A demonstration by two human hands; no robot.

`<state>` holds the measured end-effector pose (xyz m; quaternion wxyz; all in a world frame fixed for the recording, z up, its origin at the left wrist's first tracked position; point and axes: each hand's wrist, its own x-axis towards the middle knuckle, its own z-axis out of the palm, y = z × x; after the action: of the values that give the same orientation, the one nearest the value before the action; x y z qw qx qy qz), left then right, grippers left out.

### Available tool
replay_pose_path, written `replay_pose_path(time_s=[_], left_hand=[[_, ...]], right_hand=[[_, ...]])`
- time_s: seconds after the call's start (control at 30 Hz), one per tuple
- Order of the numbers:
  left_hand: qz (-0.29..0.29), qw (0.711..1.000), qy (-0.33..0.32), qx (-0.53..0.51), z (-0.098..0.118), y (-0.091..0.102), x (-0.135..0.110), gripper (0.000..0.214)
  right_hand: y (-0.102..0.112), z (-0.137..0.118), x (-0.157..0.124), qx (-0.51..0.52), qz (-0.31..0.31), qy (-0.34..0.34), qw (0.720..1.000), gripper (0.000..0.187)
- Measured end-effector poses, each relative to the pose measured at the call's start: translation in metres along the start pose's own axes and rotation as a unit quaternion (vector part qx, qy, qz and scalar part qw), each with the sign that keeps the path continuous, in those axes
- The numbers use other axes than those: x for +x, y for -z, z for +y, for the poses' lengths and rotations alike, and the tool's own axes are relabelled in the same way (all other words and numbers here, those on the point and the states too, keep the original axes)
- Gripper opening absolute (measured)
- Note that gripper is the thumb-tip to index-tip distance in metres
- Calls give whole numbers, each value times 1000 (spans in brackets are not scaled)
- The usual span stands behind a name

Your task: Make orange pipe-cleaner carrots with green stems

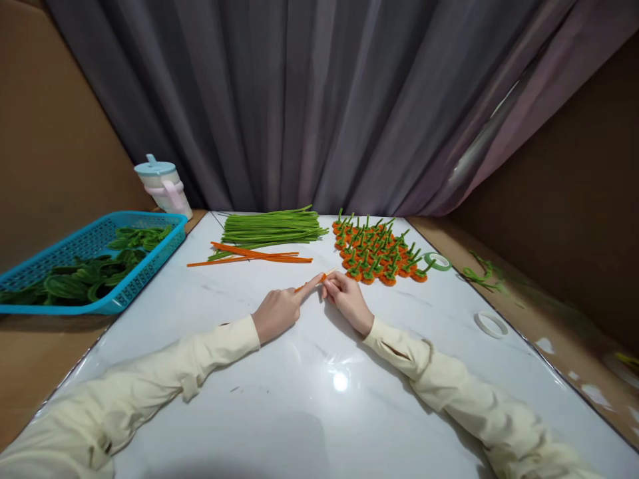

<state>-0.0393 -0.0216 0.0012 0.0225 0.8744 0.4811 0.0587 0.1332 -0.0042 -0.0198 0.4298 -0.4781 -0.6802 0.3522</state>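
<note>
Over the middle of the white table, my left hand (279, 310) is closed with its index finger stretched forward. A bit of orange pipe cleaner (298, 289) shows along that finger and again at its tip. Facing it, my right hand (352, 305) pinches a thin pale stick (333, 271), whose end meets the orange piece. My fingers hide most of the piece. Just beyond lie loose orange pipe cleaners (279, 257) and a thick bundle of green pipe cleaners (272, 226). Small orange pieces with green stems (379, 249) stand in rows past my right hand.
A blue basket (117, 301) with green pipe-cleaner leaves sits at the left. Behind it stands a lidded cup (164, 188). To the right lie a green tape roll (438, 261), a white tape roll (491, 324) and green scraps (480, 274). A grey curtain (299, 100) hangs behind.
</note>
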Motion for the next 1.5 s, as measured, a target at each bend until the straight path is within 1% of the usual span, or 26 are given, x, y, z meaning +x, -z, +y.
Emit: replay_pose_path(time_s=[0.07, 0.17, 0.27, 0.33, 0.37, 0.4, 0.43, 0.47, 0.53, 0.57, 0.6, 0.63, 0.67, 0.77, 0.87, 0.93, 0.97, 1.0, 1.07, 1.1, 1.17, 1.23, 1.3, 1.37, 1.43, 1.5], left_hand=[[-7, 999, 0, -31, 2, 3, 0, 70], [-15, 990, 13, -141, 3, 12, 0, 59], [-14, 964, 28, -265, 1, 22, 3, 47], [-29, 944, 28, -328, -3, 30, 5, 44], [-54, 931, 31, -360, -6, 35, 7, 44], [-92, 913, 39, -396, -9, 39, 8, 45], [-140, 887, 57, -436, -12, 43, 9, 46], [-185, 856, 73, -477, -15, 47, 10, 48], [-247, 796, 90, -546, -22, 53, 11, 51], [-268, 773, 87, -568, -25, 56, 11, 52], [-283, 758, 83, -582, -28, 58, 11, 52], [-294, 750, 80, -587, -30, 60, 11, 52], [-300, 748, 78, -587, -31, 61, 11, 52], [-307, 765, 70, -562, -31, 66, 10, 52], [-313, 789, 36, -527, -30, 69, 8, 51], [-306, 803, 21, -511, -29, 69, 8, 50], [-301, 809, 19, -505, -29, 69, 7, 50], [-295, 815, 20, -499, -29, 68, 7, 49], [-282, 835, 18, -472, -27, 67, 6, 48], [-271, 852, 11, -448, -26, 67, 5, 48], [-231, 898, -17, -375, -22, 67, 2, 48], [-175, 943, -44, -279, -18, 67, -2, 47], [-132, 974, -67, -173, -13, 67, -7, 44], [-114, 986, -106, -66, -9, 67, -12, 40], [-99, 982, -160, 28, -7, 66, -16, 42], [-69, 973, -203, 84, -7, 64, -16, 45]], right_hand=[[1, 2, -2, -75, 23, 27, 997, 18], [6, -1, -6, -185, 35, 74, 979, 10], [11, -7, -7, -272, 17, 122, 954, 14], [14, -12, -6, -309, 3, 149, 939, 14], [15, -14, -4, -327, -3, 164, 931, 15], [17, -16, -3, -353, -8, 184, 917, 16], [18, -17, -2, -386, -9, 209, 899, 18], [19, -18, -2, -422, -4, 237, 875, 19], [21, -19, -1, -478, 18, 286, 830, 22], [21, -20, -1, -485, 30, 300, 821, 24], [22, -20, -1, -474, 34, 306, 825, 24], [22, -21, -1, -452, 30, 307, 837, 24], [23, -22, -1, -425, 20, 305, 852, 23], [24, -23, 0, -341, -23, 281, 897, 18], [25, -25, 1, -239, -66, 223, 943, 12], [26, -27, 3, -140, -103, 157, 972, 10], [27, -27, 4, -71, -124, 110, 984, 11], [27, -27, 6, 3, -146, 57, 988, 13], [29, -28, 8, 131, -184, -39, 973, 21], [30, -28, 9, 172, -197, -75, 962, 24], [32, -29, 11, 211, -221, -125, 944, 27], [35, -29, 11, 239, -246, -168, 924, 26], [37, -27, 11, 272, -276, -214, 896, 25], [38, -24, 10, 294, -302, -247, 872, 23], [38, -20, 10, 309, -318, -269, 855, 23], [36, -15, 9, 326, -315, -278, 847, 26]])
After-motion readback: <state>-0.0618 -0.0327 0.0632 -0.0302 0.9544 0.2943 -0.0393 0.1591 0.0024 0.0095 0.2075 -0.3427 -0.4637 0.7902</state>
